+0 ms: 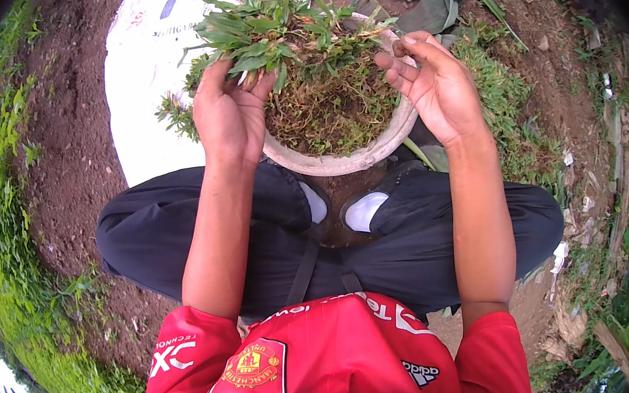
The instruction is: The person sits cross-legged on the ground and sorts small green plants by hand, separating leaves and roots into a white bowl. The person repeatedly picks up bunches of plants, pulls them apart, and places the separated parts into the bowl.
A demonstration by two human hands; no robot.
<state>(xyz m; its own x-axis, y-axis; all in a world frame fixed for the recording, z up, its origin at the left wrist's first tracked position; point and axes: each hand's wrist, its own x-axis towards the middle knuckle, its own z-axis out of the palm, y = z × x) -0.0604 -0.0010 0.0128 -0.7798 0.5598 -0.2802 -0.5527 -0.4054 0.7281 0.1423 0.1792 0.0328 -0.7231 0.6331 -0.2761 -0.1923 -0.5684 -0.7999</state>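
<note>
My left hand (231, 117) holds a clump of broad-bladed grass (262, 39) from below, its fingers partly hidden under the leaves. The clump lies over the far left part of a round, pale-rimmed container (347, 164). Inside the container, low tangled greenery with brown stems and roots (330, 111) covers the surface. At the right rim, my right hand (437, 88) hovers palm inward with its fingers apart and slightly bent. Nothing shows clearly between those fingers, and grass tips lie just left of them.
A white printed sack (153, 79) lies on bare soil (71, 81) at left. More cut grass (495, 95) is heaped right of the container. Large dark green leaves (418, 4) lie behind it. My bent legs (160, 225) flank the near side.
</note>
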